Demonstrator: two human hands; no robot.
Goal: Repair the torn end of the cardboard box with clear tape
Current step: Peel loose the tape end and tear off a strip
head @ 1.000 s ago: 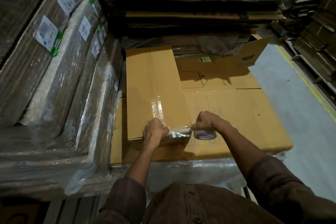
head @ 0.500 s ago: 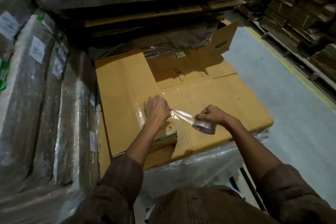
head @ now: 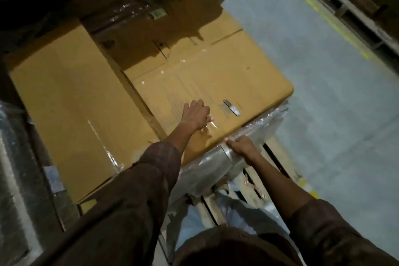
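Flattened tan cardboard box (head: 64,101), lying flat atop the plastic-wrapped stack (head: 207,170); clear tape (head: 97,134) glinting in a strip across its near end.

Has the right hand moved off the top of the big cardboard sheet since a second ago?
Yes. The right hand has dropped from above the big cardboard sheet to its near edge, toward the person, against the plastic-wrapped side.

Dim grey concrete floor (head: 336,101) with yellow line (head: 336,26), racking (head: 345,4) alongside.

Tan cardboard box (head: 194,84), brown sleeve (head: 138,190) (faint checks), grey floor (head: 334,114)
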